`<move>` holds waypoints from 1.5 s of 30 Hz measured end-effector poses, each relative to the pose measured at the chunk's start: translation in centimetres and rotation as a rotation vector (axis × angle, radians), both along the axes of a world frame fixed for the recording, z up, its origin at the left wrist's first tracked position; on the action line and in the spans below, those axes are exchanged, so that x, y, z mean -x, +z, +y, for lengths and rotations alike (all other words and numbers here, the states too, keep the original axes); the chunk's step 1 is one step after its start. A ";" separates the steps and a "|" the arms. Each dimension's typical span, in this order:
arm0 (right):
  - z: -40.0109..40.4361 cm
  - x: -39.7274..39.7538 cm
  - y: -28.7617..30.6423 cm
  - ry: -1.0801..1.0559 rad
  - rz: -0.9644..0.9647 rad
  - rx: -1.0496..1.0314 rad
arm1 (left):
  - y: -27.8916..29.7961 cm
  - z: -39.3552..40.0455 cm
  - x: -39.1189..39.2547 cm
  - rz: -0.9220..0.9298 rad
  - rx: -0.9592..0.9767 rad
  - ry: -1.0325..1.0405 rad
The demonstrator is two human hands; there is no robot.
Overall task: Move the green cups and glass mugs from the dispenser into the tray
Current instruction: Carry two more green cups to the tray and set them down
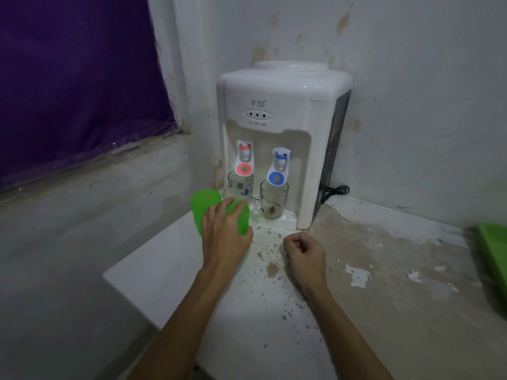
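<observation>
A white water dispenser (285,105) stands in the wall corner. Two glass mugs sit under its taps: a flower-printed mug (242,185) beneath the red tap and a plain mug (273,198) beneath the blue tap. Two green cups stand in front of the dispenser's left side: one (201,207) further left, the other (242,218) under my fingers. My left hand (226,234) wraps around the nearer green cup. My right hand (304,255) rests on the counter as a loose fist, holding nothing. The green tray (493,250) shows only at the right edge, blurred.
The counter (384,283) is stained and chipped, with a white slab (164,270) on its left whose edge drops off to the left. A black power cord (336,192) lies by the dispenser's right side. A purple curtain (76,78) hangs at the upper left.
</observation>
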State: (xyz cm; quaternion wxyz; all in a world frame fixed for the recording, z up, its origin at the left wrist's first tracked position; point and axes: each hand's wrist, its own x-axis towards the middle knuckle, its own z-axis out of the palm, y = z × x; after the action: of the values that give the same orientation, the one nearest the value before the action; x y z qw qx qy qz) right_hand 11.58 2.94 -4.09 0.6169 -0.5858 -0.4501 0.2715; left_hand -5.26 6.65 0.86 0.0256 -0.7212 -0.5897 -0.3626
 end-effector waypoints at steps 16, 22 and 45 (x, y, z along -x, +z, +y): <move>-0.2 -0.3 -0.2 0.022 0.020 -0.004 | -1.4 -0.8 -0.3 -0.175 -0.050 -0.085; -0.8 -0.8 0.1 0.050 0.053 0.013 | -1.5 -1.1 -0.4 -0.179 -0.081 -0.093; -9.6 -15.5 5.5 0.064 0.713 0.122 | 3.7 -6.8 -19.8 -0.355 -0.193 -0.625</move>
State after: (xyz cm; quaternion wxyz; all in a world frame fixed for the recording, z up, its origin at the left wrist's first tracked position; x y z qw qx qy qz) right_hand 27.12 -6.70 1.37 0.6902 -0.4759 -0.2077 0.5041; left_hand 14.52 -0.15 4.57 -0.1211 -0.7865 -0.2995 -0.5263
